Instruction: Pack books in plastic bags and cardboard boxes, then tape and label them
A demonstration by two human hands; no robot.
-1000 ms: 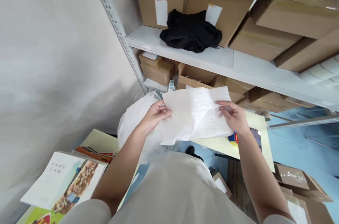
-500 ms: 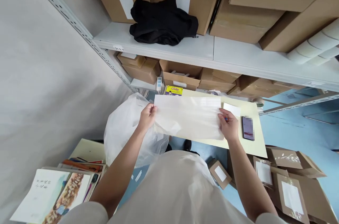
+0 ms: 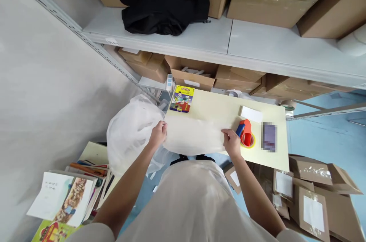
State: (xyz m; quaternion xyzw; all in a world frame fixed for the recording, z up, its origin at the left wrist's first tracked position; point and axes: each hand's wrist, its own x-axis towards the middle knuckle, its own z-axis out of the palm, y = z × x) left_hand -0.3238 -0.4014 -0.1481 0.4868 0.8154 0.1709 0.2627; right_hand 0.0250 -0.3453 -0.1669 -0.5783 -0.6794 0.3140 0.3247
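Note:
Between my hands a translucent white plastic sheet (image 3: 194, 135) is stretched over the front of the cream table; whether it is a flat sheet or a bag I cannot tell. My left hand (image 3: 158, 134) pinches its left edge, and my right hand (image 3: 231, 142) pinches the right edge. Beyond the sheet lies a yellow and purple book (image 3: 182, 99) with cartoon figures. Just right of my right hand sits a red and blue tape dispenser (image 3: 245, 132) on the table. A phone (image 3: 269, 137) and a white stack of paper or cards (image 3: 251, 114) lie farther right.
A large cloudy plastic bag (image 3: 130, 131) bulges left of the table (image 3: 274, 158). Books (image 3: 67, 196) are piled at lower left. Cardboard boxes (image 3: 313, 211) stand at lower right. Ahead, a metal shelf (image 3: 217, 38) carries boxes and a black garment (image 3: 162, 4).
The sheet has moved lower and toward me, uncovering the book and tape dispenser. My right hand has shifted left, closer to my left hand. The view has tilted slightly.

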